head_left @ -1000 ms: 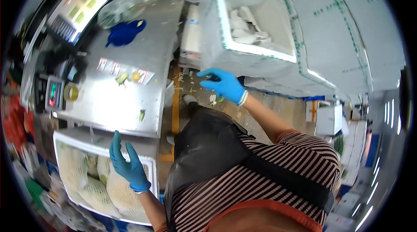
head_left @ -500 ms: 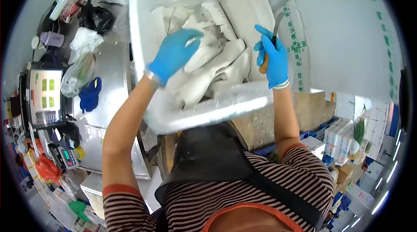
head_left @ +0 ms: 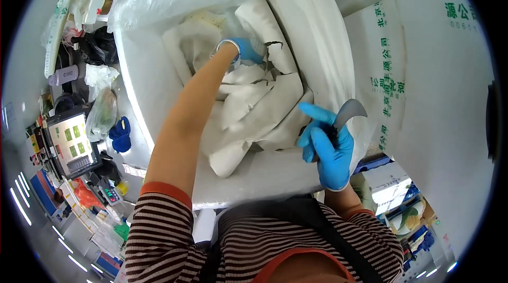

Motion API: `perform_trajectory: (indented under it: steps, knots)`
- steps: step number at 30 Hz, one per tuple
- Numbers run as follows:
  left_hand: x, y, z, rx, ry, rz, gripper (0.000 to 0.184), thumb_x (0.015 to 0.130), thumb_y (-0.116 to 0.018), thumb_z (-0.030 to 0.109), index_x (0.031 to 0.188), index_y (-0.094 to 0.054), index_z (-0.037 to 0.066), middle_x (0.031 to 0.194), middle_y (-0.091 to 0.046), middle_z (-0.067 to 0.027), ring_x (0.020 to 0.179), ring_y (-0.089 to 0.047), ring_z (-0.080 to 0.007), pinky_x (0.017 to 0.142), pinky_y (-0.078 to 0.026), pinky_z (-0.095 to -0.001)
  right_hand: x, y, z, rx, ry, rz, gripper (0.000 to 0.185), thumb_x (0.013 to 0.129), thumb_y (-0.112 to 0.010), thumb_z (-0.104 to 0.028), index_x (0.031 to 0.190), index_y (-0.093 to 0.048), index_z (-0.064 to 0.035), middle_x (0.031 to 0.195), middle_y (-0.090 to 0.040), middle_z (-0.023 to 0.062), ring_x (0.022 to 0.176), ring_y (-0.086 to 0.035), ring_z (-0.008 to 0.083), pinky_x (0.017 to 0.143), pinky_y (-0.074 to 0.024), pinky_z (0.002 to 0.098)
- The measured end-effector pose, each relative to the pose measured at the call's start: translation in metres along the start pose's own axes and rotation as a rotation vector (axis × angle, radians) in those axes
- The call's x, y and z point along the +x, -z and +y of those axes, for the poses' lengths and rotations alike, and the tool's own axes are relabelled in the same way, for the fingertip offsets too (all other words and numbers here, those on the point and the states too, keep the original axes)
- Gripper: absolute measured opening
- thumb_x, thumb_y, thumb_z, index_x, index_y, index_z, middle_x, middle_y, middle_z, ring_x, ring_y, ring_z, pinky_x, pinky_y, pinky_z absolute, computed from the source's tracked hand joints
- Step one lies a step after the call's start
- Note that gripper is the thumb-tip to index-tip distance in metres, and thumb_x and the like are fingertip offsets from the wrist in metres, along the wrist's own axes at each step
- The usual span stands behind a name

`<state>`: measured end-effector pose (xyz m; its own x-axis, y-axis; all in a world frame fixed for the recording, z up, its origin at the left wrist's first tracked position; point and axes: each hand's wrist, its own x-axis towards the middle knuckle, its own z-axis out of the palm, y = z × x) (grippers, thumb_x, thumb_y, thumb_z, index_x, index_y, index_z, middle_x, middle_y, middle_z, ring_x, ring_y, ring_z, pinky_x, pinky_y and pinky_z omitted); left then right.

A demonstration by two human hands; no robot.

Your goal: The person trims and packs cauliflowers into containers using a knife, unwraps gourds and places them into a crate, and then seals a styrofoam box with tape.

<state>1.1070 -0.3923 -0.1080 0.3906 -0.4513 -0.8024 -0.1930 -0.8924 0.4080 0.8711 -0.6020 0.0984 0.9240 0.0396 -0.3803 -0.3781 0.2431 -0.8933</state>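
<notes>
L hand [head_left: 250,50] is reaching into the white box [head_left: 144,63] among white sheets [head_left: 262,105], fingers hidden: can't tell its grip. R hand [head_left: 332,150] is gripping a curved knife [head_left: 348,111] nr the rim. White boxes [head_left: 436,71] on R are showing green print, 北京 & 源公司; lilac container [head_left: 65,75] is prob. reading "CHIC".

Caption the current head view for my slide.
Left hand reaches among pale sheet-like pieces in a white box; right hand holds a curved knife.

Torn white sheets [head_left: 259,108] in a jumble inside a box [head_left: 142,66]; curved-bladed knife [head_left: 348,110] nearby
</notes>
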Motion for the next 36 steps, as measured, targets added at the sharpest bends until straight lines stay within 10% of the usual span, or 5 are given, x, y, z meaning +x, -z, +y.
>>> perform_trajectory:
  steps: [5,14,25,30,36]
  knots:
    - [0.018,-0.044,0.024,0.081,0.229,0.472,0.066,0.075,-0.069,0.051,0.127,-0.059,0.012,0.123,-0.065,-0.0144,0.112,-0.063,-0.0338,0.096,-0.049,-0.043,0.002,-0.01,-0.014,0.062,-0.077,-0.012,0.033,0.098,-0.046,-0.006,0.127,-0.06,0.0013,0.073,-0.061,0.0034,0.05,-0.047,0.0055,0.047,-0.0383,0.0195]
    - [-0.063,-0.049,-0.02,-0.924,-0.041,0.571,0.035,0.075,-0.073,0.015,0.106,-0.068,0.0,0.091,-0.069,-0.0064,0.076,-0.063,-0.0124,0.065,-0.052,-0.0292,0.005,-0.006,-0.009,0.142,-0.167,-0.07,0.03,0.102,-0.049,-0.013,0.127,-0.061,-0.0012,0.074,-0.062,0.0033,0.052,-0.05,0.006,0.05,-0.0406,0.0208]
    - [-0.359,-0.056,0.077,-1.073,-0.278,1.062,0.045,0.073,-0.075,0.004,0.116,-0.061,0.0,0.112,-0.068,-0.0083,0.102,-0.064,-0.0215,0.092,-0.051,-0.034,0.008,-0.013,0.005,0.348,-0.289,-0.271,0.064,0.102,-0.036,-0.057,0.132,-0.058,-0.0048,0.088,-0.066,0.0058,0.05,-0.042,0.0075,0.046,-0.0374,0.0205]
    - [-0.399,-0.157,0.09,0.105,-0.655,1.255,0.035,0.054,-0.072,0.002,0.086,-0.061,0.011,0.104,-0.061,-0.0063,0.107,-0.057,-0.0325,0.098,-0.042,-0.0439,-0.015,-0.032,0.013,0.746,-0.375,-0.65,0.081,0.097,-0.034,-0.068,0.149,-0.038,-0.0074,0.146,-0.05,0.0121,0.133,-0.05,0.0253,0.111,-0.0417,0.04]
    - [-0.465,-0.274,0.1,-0.268,-0.68,1.276,0.036,0.059,-0.068,0.001,0.094,-0.064,0.009,0.114,-0.061,-0.0101,0.124,-0.052,-0.0376,0.113,-0.032,-0.0514,-0.086,-0.069,0.064,0.614,-0.251,-0.654,0.071,0.098,-0.042,-0.06,0.15,-0.039,-0.0112,0.145,-0.051,0.0113,0.129,-0.054,0.0257,0.109,-0.0434,0.04]
